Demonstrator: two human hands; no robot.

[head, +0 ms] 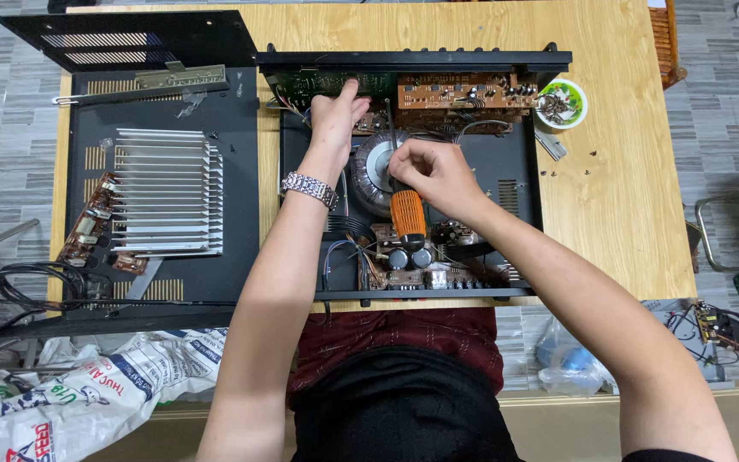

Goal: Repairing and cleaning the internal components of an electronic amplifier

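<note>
Right hand (432,174) clenched around orange-handled screwdriver (407,216) over open amplifier chassis (519,171), left hand (335,115) gripping far green circuit board (335,85), finned heatsink (168,192) left on tabletop (617,197)

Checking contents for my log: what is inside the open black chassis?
Inside the black chassis: a ring-shaped transformer, a brown circuit board, capacitors and wiring. The left hand and right hand, holding an orange-handled screwdriver, cover parts beneath.
</note>
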